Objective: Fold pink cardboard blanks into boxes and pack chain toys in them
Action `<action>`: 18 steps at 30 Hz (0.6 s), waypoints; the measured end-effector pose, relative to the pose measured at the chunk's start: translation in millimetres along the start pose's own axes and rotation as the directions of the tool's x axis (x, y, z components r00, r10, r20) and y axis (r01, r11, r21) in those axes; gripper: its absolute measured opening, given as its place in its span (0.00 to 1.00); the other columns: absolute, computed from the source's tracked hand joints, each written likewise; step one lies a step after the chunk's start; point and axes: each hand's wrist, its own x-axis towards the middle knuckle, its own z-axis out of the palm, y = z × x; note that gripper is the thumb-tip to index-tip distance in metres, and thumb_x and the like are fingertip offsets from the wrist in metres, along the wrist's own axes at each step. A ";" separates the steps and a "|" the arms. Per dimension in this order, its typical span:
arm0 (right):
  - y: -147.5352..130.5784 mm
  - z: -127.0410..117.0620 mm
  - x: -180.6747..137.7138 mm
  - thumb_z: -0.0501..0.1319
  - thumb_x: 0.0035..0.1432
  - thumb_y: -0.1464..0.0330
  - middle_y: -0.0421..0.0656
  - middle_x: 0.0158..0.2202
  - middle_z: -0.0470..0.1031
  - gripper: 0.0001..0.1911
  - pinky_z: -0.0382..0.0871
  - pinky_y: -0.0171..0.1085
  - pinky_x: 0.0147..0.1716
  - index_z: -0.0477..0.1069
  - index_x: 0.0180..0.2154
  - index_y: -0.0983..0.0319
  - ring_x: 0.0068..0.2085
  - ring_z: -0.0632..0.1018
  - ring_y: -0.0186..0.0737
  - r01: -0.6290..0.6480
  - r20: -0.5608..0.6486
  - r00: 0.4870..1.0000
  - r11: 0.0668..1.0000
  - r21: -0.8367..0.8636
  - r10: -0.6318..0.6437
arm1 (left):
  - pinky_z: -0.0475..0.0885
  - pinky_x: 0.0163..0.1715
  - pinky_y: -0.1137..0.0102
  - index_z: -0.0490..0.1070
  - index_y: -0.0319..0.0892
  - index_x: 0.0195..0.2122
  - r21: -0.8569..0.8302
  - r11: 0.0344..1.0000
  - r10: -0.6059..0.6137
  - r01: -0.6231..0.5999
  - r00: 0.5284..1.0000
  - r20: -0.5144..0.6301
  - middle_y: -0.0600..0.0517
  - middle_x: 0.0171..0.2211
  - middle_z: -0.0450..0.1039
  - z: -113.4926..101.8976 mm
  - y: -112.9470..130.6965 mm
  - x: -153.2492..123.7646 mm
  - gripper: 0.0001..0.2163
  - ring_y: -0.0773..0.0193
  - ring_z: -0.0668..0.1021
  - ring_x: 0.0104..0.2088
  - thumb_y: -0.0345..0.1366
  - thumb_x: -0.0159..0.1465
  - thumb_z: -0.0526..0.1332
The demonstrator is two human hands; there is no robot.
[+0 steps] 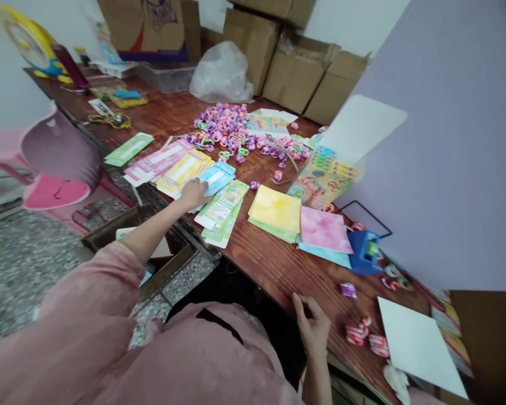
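My left hand (195,194) reaches across the table's near edge, its fingers bent onto a blue printed card (219,175) in a fanned row. In that row, yellow cards (185,169) and pink cards (162,161) lie to its left, and green cards (224,212) to its right. My right hand (312,323) rests by the table edge with loosely curled fingers, thumb apart, and nothing visible in it. Ahead of it are stacked yellow sheets (276,208) and pink sheets (324,229). Red-and-white striped coils (357,335) lie to its right.
A heap of purple and pink rings (223,124) covers the table's middle. A blue tape dispenser (362,253) stands by the lilac partition (430,157) at right. Cardboard boxes (290,73) line the back. A pink chair (59,152) and an open drawer (105,230) are at left.
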 end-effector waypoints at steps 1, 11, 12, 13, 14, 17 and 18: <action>-1.7 0.4 0.5 0.65 0.63 0.52 0.43 0.27 0.80 0.21 0.74 0.36 0.34 0.80 0.29 0.62 0.30 0.80 0.39 0.001 0.000 1.000 1.000 0.001 -0.001 | 0.69 0.53 0.57 0.69 0.36 0.63 0.004 1.000 0.002 -0.002 1.000 -0.002 0.32 0.57 0.70 -1.1 0.5 -0.5 0.29 0.38 0.74 0.58 0.51 0.67 0.60; -5.5 1.7 1.2 0.65 0.63 0.52 0.43 0.27 0.80 0.20 0.74 0.36 0.33 0.80 0.29 0.62 0.29 0.79 0.39 0.008 -0.012 1.000 1.000 0.016 -0.008 | 0.68 0.55 0.56 0.68 0.37 0.64 0.029 1.000 -0.002 0.002 1.000 -0.001 0.32 0.59 0.68 0.6 0.7 1.8 0.29 0.38 0.73 0.59 0.52 0.68 0.58; -5.8 1.6 1.4 0.65 0.63 0.52 0.43 0.27 0.80 0.21 0.74 0.36 0.33 0.80 0.29 0.62 0.29 0.79 0.39 0.010 -0.012 1.000 1.000 0.017 -0.009 | 0.67 0.55 0.56 0.68 0.36 0.64 0.021 1.000 -0.001 0.001 1.000 -0.003 0.32 0.59 0.68 1.5 0.6 2.3 0.30 0.37 0.73 0.59 0.52 0.68 0.58; -5.9 1.5 1.6 0.65 0.63 0.51 0.43 0.27 0.80 0.21 0.74 0.36 0.33 0.80 0.29 0.62 0.29 0.79 0.39 0.011 -0.010 1.000 1.000 0.018 -0.010 | 0.67 0.56 0.55 0.68 0.36 0.64 0.014 1.000 0.000 0.000 1.000 -0.005 0.31 0.59 0.68 2.3 0.8 2.6 0.30 0.37 0.72 0.59 0.52 0.68 0.58; -5.9 1.3 1.8 0.65 0.63 0.51 0.43 0.27 0.80 0.21 0.74 0.36 0.33 0.80 0.29 0.62 0.29 0.79 0.39 0.011 -0.009 1.000 1.000 0.018 -0.011 | 0.67 0.56 0.55 0.68 0.35 0.64 0.008 1.000 -0.001 0.001 1.000 -0.005 0.31 0.59 0.68 3.2 1.3 2.5 0.30 0.36 0.72 0.59 0.52 0.68 0.57; -3.6 0.5 1.4 0.66 0.62 0.49 0.44 0.27 0.80 0.23 0.74 0.36 0.33 0.80 0.29 0.62 0.29 0.79 0.40 -0.002 -0.009 1.000 1.000 0.013 0.002 | 0.66 0.57 0.54 0.68 0.35 0.63 -0.018 1.000 -0.005 0.005 1.000 -0.009 0.31 0.59 0.68 6.5 3.4 0.0 0.30 0.36 0.71 0.60 0.53 0.69 0.57; -1.9 0.1 1.0 0.66 0.61 0.49 0.44 0.27 0.80 0.23 0.75 0.36 0.34 0.80 0.29 0.62 0.29 0.79 0.40 -0.009 -0.011 1.000 1.000 0.010 0.009 | 0.65 0.58 0.54 0.69 0.35 0.63 -0.031 1.000 -0.007 0.006 1.000 -0.012 0.30 0.59 0.68 7.6 3.9 -1.3 0.30 0.36 0.71 0.61 0.54 0.69 0.57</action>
